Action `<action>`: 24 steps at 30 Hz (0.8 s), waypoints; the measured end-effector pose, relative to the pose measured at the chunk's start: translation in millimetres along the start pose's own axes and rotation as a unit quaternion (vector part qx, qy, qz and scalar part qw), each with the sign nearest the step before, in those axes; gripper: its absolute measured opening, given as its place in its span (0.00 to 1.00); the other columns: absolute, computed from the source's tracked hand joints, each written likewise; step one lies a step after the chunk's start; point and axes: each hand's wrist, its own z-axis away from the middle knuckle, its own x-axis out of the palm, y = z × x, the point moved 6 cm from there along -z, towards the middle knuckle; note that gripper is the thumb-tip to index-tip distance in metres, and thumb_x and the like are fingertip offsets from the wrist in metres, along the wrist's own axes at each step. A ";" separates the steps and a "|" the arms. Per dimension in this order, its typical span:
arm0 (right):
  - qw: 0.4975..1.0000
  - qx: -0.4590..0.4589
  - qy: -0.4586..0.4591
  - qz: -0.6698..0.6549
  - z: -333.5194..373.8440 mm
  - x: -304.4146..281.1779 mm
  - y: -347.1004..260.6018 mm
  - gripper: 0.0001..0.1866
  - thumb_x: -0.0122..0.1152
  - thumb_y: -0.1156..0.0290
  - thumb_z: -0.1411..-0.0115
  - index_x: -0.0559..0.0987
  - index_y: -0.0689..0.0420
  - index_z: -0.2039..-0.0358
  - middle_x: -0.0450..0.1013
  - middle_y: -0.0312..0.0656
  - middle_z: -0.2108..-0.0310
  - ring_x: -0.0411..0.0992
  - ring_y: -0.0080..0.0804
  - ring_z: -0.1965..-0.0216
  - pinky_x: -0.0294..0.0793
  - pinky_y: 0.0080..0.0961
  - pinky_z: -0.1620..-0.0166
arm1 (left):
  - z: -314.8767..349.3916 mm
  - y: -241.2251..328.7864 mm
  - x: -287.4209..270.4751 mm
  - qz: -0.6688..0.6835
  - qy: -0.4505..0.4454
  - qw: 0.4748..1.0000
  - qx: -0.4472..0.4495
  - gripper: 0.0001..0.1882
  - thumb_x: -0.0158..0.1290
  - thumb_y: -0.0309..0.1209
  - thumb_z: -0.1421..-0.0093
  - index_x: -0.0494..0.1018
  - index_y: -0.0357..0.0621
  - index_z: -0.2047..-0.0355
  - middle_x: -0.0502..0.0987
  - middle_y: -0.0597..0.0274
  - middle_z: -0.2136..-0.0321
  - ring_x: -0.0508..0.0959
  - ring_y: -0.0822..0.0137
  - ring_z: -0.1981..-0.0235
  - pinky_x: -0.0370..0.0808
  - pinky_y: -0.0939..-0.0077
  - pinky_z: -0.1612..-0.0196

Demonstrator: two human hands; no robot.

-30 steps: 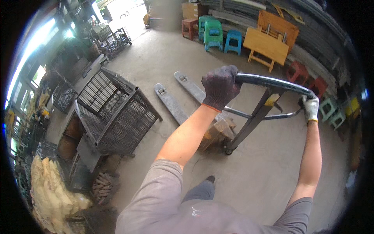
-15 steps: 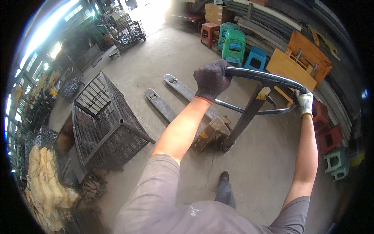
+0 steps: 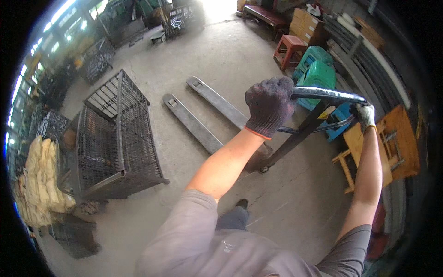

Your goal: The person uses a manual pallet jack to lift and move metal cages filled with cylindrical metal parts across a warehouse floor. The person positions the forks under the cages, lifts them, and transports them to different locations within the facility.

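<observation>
Both of my hands grip the black loop handle (image 3: 330, 94) of a pallet jack. My left hand (image 3: 271, 104), in a dark knitted glove with an orange cuff, is closed round the loop's left end. At the right end, my right hand (image 3: 366, 116) in a pale glove is wrapped round the bar. The handle's shaft (image 3: 295, 143) slants down to the jack's base, partly hidden behind my left forearm. Two bare metal forks (image 3: 196, 125) lie low along the floor, pointing away to the far left.
A black mesh cage (image 3: 145, 138) stands left of the forks, beside pale yellowish sacks (image 3: 41, 180). To the right are green stools (image 3: 318, 76), a red stool (image 3: 290, 48) and a tipped wooden table (image 3: 397, 143). Cardboard boxes (image 3: 304, 27) and long pipes (image 3: 376, 57) line the far right.
The stools, boxes and wooden table now appear farther right in view. The handle, still gripped by both hands, has shifted slightly right, and the fork tips lie a little farther left.
</observation>
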 end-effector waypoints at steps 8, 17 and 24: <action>0.989 0.037 -0.122 -0.073 -224.3 178.1 -63.6 0.08 0.63 0.76 0.40 0.83 0.59 0.60 0.82 0.43 0.67 0.80 0.32 0.73 0.79 0.30 0.72 | -111.2 -142.8 122.3 -0.056 -0.013 0.997 -0.045 0.11 0.61 0.39 0.53 0.70 0.54 0.76 0.73 0.62 0.80 0.78 0.56 0.78 0.72 0.58 0.77; 0.960 -0.204 -0.189 -0.035 -416.9 449.6 -236.6 0.05 0.63 0.76 0.39 0.83 0.63 0.64 0.81 0.40 0.73 0.77 0.26 0.75 0.77 0.26 0.70 | -220.2 -354.9 226.7 -0.170 0.043 0.978 -0.115 0.10 0.64 0.39 0.52 0.73 0.54 0.75 0.76 0.60 0.79 0.79 0.52 0.77 0.73 0.56 0.75; 0.947 -0.203 -0.233 -0.092 -527.2 666.2 -345.7 0.06 0.62 0.75 0.39 0.82 0.66 0.68 0.78 0.42 0.77 0.76 0.28 0.79 0.76 0.26 0.73 | -306.8 -558.6 285.5 -0.266 0.054 0.948 -0.164 0.10 0.65 0.39 0.52 0.75 0.55 0.75 0.78 0.60 0.80 0.81 0.52 0.76 0.75 0.57 0.75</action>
